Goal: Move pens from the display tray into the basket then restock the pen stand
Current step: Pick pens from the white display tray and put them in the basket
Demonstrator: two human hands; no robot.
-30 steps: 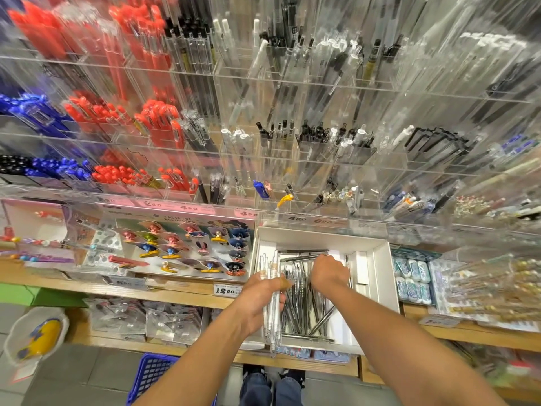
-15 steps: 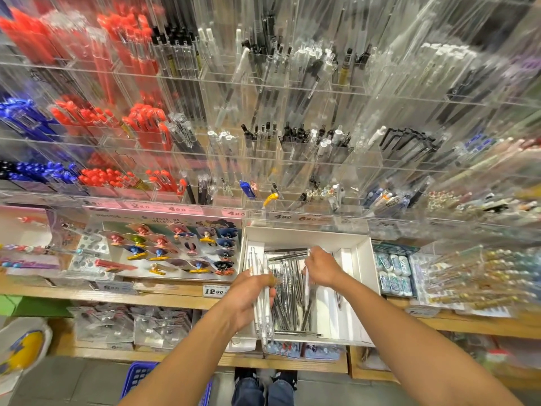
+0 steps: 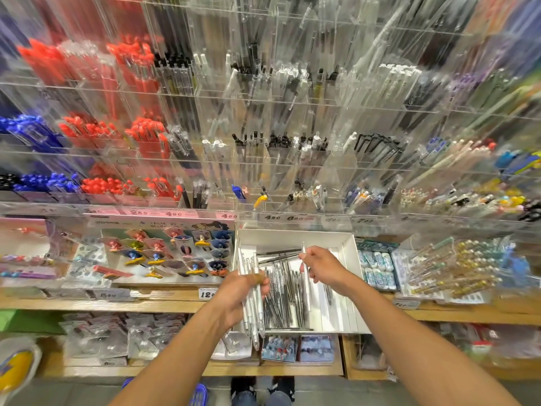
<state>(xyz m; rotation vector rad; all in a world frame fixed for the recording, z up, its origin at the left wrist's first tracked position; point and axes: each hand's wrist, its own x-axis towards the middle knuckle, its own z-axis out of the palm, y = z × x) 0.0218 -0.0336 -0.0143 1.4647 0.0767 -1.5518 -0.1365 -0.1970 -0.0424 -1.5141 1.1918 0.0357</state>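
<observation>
Lifted since before, right hand (image 3: 323,269) pinches one white pen (image 3: 304,260); left hand (image 3: 240,297) grips a bundle (image 3: 254,303) above the tray (image 3: 347,259).

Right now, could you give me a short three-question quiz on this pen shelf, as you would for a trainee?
1. True or false: the left hand holds a bundle of clear pens.
2. What does the right hand hold over the white tray? A) one pale pen B) an eraser pack C) nothing
3. Fill in: the blue basket shows at the bottom edge, near the person's ____.

Key: 1 true; 2 A, a single pen pinched upright; 3 feet.
</observation>
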